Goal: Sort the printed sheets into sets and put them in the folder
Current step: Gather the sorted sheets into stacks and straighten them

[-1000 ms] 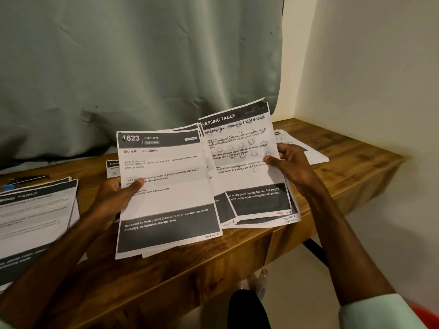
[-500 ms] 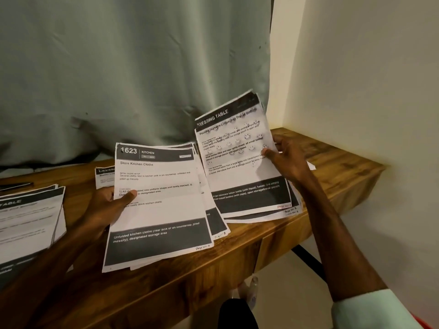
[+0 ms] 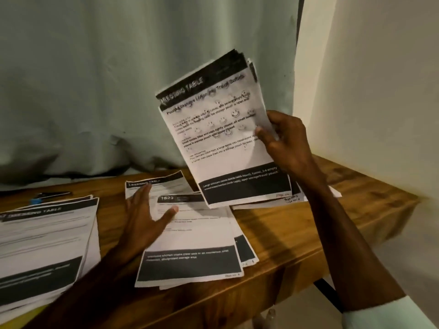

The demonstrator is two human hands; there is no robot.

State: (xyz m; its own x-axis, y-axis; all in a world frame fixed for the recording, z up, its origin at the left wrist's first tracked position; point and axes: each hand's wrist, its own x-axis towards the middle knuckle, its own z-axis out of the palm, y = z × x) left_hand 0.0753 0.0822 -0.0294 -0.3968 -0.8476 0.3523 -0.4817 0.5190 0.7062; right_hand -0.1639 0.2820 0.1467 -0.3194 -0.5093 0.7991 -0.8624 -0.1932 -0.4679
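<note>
Sheets (image 3: pixel 221 143), a thin sheaf of white paper with black bands at top and bottom, are pinched at their right edge by the right hand (image 3: pixel 285 143), thumb curled on the front, fingers behind; they stand tilted above the table. The left hand (image 3: pixel 142 219) is flat, fingers straight and apart, at the left edge of a fanned pile (image 3: pixel 190 245) headed 1623; another stack (image 3: pixel 45 245) lies far left on the grained wooden table (image 3: pixel 308 233); a creased grey-green curtain (image 3: pixel 118 79) hangs behind.

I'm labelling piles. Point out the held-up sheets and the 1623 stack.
held-up sheets (image 3: pixel 231 162): head view, front page's white middle.
1623 stack (image 3: pixel 200 238): head view, top sheet's white middle.
</note>
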